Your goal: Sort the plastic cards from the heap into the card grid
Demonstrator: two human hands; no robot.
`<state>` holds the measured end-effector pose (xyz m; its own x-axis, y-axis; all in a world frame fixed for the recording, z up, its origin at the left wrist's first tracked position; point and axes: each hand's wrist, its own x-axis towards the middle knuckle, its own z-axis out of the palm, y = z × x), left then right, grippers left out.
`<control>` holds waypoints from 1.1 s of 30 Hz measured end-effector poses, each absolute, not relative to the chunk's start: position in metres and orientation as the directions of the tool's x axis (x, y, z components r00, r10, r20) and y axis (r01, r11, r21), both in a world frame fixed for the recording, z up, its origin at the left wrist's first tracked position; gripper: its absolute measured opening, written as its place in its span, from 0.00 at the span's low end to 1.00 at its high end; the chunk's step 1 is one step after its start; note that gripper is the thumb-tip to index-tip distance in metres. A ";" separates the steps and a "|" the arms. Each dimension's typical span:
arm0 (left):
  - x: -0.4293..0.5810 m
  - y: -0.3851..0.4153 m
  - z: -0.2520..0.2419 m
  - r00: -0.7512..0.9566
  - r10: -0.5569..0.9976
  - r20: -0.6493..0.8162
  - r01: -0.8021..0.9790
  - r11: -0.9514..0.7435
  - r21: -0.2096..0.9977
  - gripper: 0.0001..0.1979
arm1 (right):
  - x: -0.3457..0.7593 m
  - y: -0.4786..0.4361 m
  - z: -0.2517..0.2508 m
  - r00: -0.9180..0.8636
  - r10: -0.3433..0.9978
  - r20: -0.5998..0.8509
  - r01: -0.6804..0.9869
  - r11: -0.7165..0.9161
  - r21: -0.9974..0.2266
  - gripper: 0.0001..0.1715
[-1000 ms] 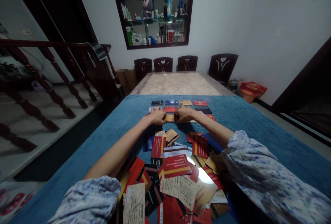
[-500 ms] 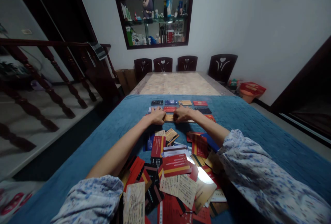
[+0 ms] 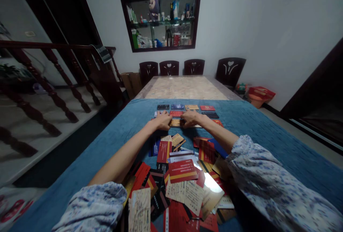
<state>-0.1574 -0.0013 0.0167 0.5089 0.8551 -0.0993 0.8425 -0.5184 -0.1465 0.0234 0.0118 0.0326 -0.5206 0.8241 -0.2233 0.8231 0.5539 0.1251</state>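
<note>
My left hand [image 3: 162, 120] rests over the left part of the nearest row of laid-out cards, fingers apart and bent downward. Opposite it, my right hand [image 3: 190, 118] is over the same row, its fingers likewise spread and bent. Between the two hands a gold card [image 3: 175, 122] lies flat, the fingertips close to its ends. A red card [image 3: 176, 113] lies just behind it. Each hand partly hides cards underneath. In the back row are a black card [image 3: 163, 107], a blue card [image 3: 177, 107], a yellowish card [image 3: 192, 107] and a red-pink card [image 3: 207, 108].
A loose heap of overlapping cards [image 3: 183, 170] spreads nearer to me, between my forearms. Blue cloth [image 3: 115, 153] covers this end of the table; its far end [image 3: 184, 86] has a beige patterned top. Several dark chairs [image 3: 168, 68] stand beyond. A wooden railing [image 3: 53, 82] runs at left.
Both hands stay at the nearest row. The fingers of my right hand shift very slightly, showing more of the gold card's right end. The whole view tilts a little.
</note>
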 end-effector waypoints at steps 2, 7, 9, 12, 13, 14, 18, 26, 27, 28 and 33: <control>-0.159 -0.002 0.017 0.530 0.844 -0.087 0.832 -0.537 -0.141 0.16 | 0.025 0.011 0.033 -0.532 0.820 -0.208 0.815 0.563 0.135 0.24; -0.162 -0.005 0.016 0.558 0.829 -0.038 0.821 -0.559 -0.118 0.18 | 0.032 0.009 0.035 -0.578 0.807 -0.119 0.794 0.590 0.144 0.25; -0.163 -0.008 0.017 0.565 0.825 -0.002 0.820 -0.562 -0.103 0.20 | 0.034 0.007 0.035 -0.598 0.799 -0.071 0.786 0.601 0.147 0.26; -0.164 -0.014 0.019 0.566 0.822 0.052 0.823 -0.562 -0.082 0.21 | 0.036 0.002 0.038 -0.621 0.784 0.002 0.775 0.614 0.148 0.24; -0.165 -0.017 0.019 0.566 0.822 0.064 0.824 -0.561 -0.078 0.21 | 0.036 -0.001 0.039 -0.627 0.779 0.021 0.773 0.618 0.144 0.23; -0.166 -0.021 0.020 0.565 0.822 0.073 0.825 -0.560 -0.075 0.20 | 0.036 -0.004 0.040 -0.631 0.775 0.037 0.771 0.622 0.138 0.21; -0.170 -0.036 0.024 0.564 0.821 0.088 0.825 -0.560 -0.073 0.19 | 0.034 -0.017 0.043 -0.650 0.757 0.067 0.759 0.642 0.106 0.16; -0.186 -0.066 0.024 0.558 0.825 0.089 0.830 -0.555 -0.058 0.17 | 0.031 -0.040 0.044 -0.659 0.744 0.111 0.752 0.657 0.055 0.12; -0.189 -0.071 0.023 0.555 0.826 0.096 0.832 -0.553 -0.054 0.17 | 0.030 -0.042 0.044 -0.660 0.742 0.114 0.750 0.659 0.049 0.12; -0.192 -0.075 0.022 0.554 0.826 0.103 0.832 -0.552 -0.049 0.17 | 0.029 -0.045 0.043 -0.662 0.740 0.116 0.748 0.662 0.043 0.12; -0.204 -0.102 0.019 0.540 0.834 0.110 0.841 -0.541 -0.026 0.17 | 0.021 -0.058 0.038 -0.692 0.712 0.119 0.717 0.697 0.000 0.14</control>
<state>-0.2041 -0.1022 0.0187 0.5400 0.8344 0.1103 0.8408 -0.5407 -0.0262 0.0212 -0.0585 0.0377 -0.6919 0.7121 0.1190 0.7172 0.6969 0.0002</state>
